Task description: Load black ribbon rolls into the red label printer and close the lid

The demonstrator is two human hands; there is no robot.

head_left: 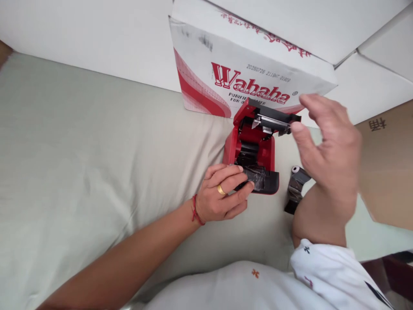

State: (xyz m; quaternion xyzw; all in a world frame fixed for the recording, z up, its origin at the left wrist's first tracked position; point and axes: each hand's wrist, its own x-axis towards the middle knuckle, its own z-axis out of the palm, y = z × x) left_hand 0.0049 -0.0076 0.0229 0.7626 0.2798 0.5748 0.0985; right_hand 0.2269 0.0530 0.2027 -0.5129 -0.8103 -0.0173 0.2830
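A red and black label printer (pixel 228 150) sits on the pale green cloth with its lid (pixel 274 111) raised. Inside the red body lies black, shiny film (pixel 250 150), which runs forward over the black front edge. My left hand (pixel 222 193), with a gold ring and a red string bracelet, grips the printer's front left, its fingers lying over the front edge and film; the thumb is hidden. My right hand (pixel 329 142) is at the lid's right corner, thumb and forefinger apart. Whether the thumb touches the lid I cannot tell.
A small roll with black film (pixel 297 187) lies right of the printer, partly behind my right forearm. Behind stands a white and red Wahaha carton (pixel 200 56) against white panels. A brown cardboard box (pixel 387 172) is at the right. Pale green cloth (pixel 80 163) spreads to the left.
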